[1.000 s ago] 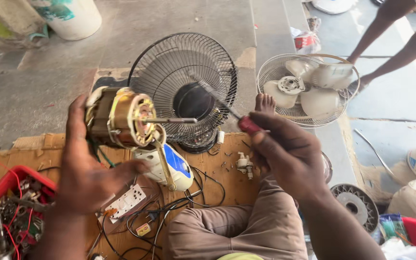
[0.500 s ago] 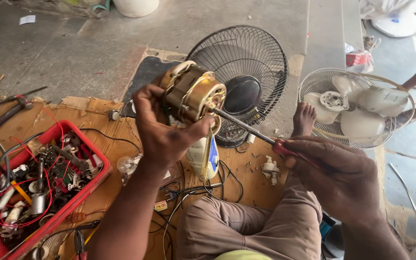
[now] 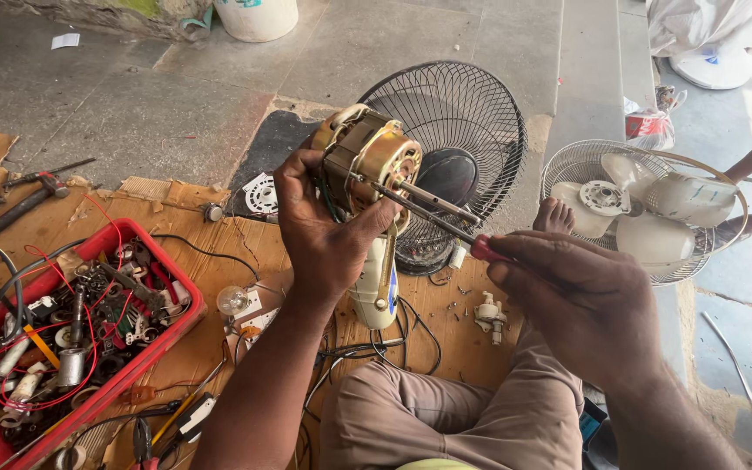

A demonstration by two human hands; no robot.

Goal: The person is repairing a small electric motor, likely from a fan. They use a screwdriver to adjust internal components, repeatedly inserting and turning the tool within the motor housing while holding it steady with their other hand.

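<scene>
Red tray [image 3: 186,324] of wires and small parts, lower left, on flattened cardboard [image 3: 63,228]; hammer [image 3: 19,202] on its far-left edge; clear bulb [image 3: 233,300] just beside the tray. Black wire fan guard [image 3: 480,122] upright at centre; white-bladed fan [image 3: 646,213] lying right; white bucket [image 3: 258,17] at top

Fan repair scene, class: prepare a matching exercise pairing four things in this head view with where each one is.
Things:
1. fan motor
2. screwdriver
3. red parts tray
4. white fan blades

Places:
A. on the cardboard at the left, full of wires and parts
B. gripped in the left hand
C. inside a wire guard on the floor at the right
D. held by the right hand, tip at the motor

Pairs: 1-B, 2-D, 3-A, 4-C
</scene>
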